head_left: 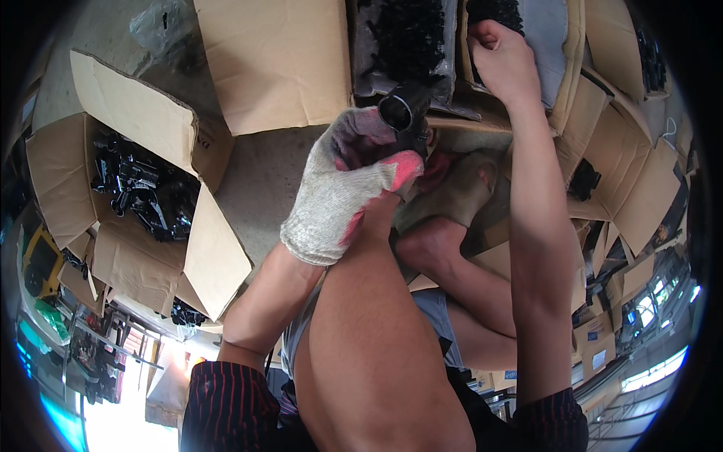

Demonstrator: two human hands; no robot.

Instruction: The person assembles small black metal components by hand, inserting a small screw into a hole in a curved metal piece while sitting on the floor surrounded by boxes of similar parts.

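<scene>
Left hand [331,181]: Gloved in grey knit with pink-stained fingers, I grip a black tube [416,105], thumb on one side and fingers around the other.
Tube: It sits in my left hand above my bent leg [376,324], its round open end tilted up toward me.
Right hand [506,64]: Bare, my arm stretched forward, I reach into the right box [576,45] with fingers curled; whether they pinch anything I cannot tell.
Right box: Small black pieces [493,11] lie at its far end, just beside my fingers, with a grey liner [544,45] to the right of them.
Middle box: More black pieces [407,38] fill a clear plastic lining [365,56], beyond the tube and left of my right hand.
Left box [64,154]: Flaps spread, it holds a heap of glossy black parts [143,184], well apart from my left hand.
Far left: A crumpled plastic bag [162,30] lies on the concrete floor [271,166].
Sleeves [230,407]: Dark with red stripes, they end near my elbows.
</scene>
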